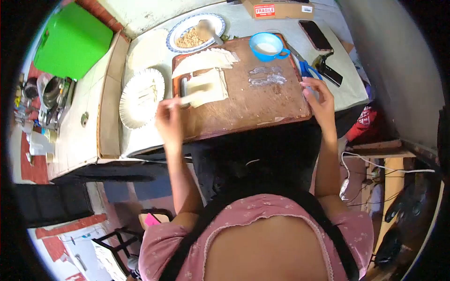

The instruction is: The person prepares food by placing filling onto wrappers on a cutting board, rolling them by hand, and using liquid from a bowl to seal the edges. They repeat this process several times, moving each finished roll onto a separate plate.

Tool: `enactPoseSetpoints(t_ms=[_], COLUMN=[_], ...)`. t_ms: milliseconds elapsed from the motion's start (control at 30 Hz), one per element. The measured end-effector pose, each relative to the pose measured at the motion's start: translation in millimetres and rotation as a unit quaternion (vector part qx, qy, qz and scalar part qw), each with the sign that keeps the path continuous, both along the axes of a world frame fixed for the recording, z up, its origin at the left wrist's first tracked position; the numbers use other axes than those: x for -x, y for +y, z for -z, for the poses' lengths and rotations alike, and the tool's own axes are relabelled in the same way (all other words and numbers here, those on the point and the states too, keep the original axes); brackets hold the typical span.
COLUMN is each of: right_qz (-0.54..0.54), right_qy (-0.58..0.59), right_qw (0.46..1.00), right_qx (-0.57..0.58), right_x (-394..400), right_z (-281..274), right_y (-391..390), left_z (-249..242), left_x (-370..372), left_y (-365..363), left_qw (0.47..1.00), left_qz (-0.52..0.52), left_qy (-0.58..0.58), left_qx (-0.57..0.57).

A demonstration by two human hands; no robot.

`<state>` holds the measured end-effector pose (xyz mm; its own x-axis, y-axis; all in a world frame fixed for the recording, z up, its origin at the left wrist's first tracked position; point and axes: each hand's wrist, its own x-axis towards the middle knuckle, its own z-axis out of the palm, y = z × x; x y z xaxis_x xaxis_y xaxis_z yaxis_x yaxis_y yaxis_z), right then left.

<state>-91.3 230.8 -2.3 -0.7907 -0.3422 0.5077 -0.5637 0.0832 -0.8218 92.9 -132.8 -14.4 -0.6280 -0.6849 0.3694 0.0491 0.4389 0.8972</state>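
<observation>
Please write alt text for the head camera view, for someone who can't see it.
A person's left hand has a pale, blurred item in its grip by thin pale sheets on a brown board; the right hand is at the board's right edge. Nearby are a blue cup, a plate of crumbly food and a white fluted plate.

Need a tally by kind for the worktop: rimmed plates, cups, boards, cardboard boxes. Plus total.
Rimmed plates: 2 (blue-rimmed plate, white fluted plate)
Cups: 1 (blue cup)
Boards: 1 (brown board)
Cardboard boxes: 1 (box with a FRAGILE label)
Total: 5
</observation>
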Motion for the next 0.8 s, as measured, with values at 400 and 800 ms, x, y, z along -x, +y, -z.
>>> enactPoseSetpoints(t_ms=[400,800], right_qz=[-0.052,-0.06], right_qy=[-0.189,-0.197], right_qw=[0.967,0.963], right_qx=[0.165,0.175], right_x=[37.1,39.0], right_z=[39.8,42.4], right_y=[19.4,22.4], left_z=[-10.8,-4.4], left_x=[-54.2,-40.5], left_y=[-172.3,-171.5], left_qw=[0.918,0.883], left_qz=[-0.189,-0.203], left_qy=[-0.33,-0.343], left_qx=[0.11,0.25])
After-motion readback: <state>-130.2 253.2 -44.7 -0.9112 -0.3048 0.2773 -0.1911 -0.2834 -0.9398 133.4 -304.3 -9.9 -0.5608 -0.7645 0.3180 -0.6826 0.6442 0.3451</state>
